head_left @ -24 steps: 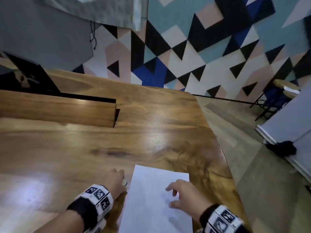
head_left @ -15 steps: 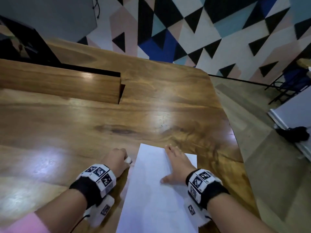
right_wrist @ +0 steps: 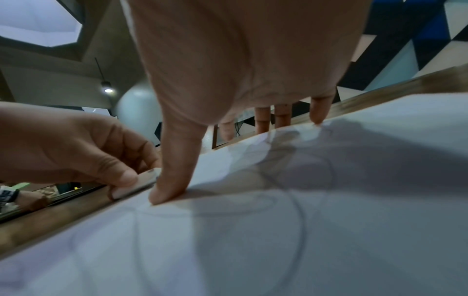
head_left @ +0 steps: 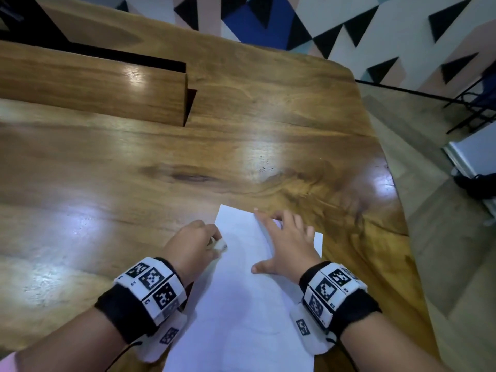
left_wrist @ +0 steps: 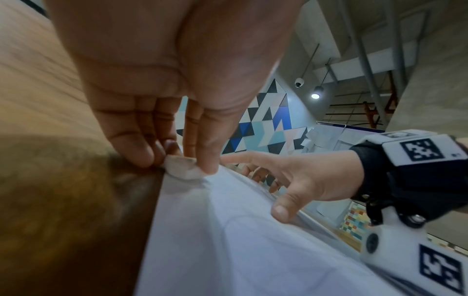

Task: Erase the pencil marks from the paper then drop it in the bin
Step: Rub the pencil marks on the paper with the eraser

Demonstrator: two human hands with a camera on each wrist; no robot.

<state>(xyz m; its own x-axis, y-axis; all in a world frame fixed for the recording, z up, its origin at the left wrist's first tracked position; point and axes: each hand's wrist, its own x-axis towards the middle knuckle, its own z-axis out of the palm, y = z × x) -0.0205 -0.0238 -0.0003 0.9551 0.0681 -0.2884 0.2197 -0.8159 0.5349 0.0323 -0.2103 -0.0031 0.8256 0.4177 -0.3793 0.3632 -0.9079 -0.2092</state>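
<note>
A white sheet of paper [head_left: 241, 304] with faint curved pencil lines [right_wrist: 296, 210] lies on the wooden table [head_left: 134, 183] near its front edge. My left hand [head_left: 194, 244] pinches a small white eraser [head_left: 220, 245] at the paper's left edge [left_wrist: 157, 210]; the eraser [left_wrist: 183, 168] touches the sheet. My right hand [head_left: 285, 244] lies spread on the upper right part of the paper, with fingers straight and thumb [right_wrist: 172, 180] pressing down. No bin is in view.
A raised wooden block [head_left: 94, 87] runs along the table's far left. The table's right edge [head_left: 397, 210] drops to a tiled floor. A dark chair frame [head_left: 472, 103] and a white panel [head_left: 475, 157] stand at the far right.
My right hand went from hovering over the paper to lying spread flat on its upper part. My left hand moved the eraser onto the paper's left edge. The head view tilted down.
</note>
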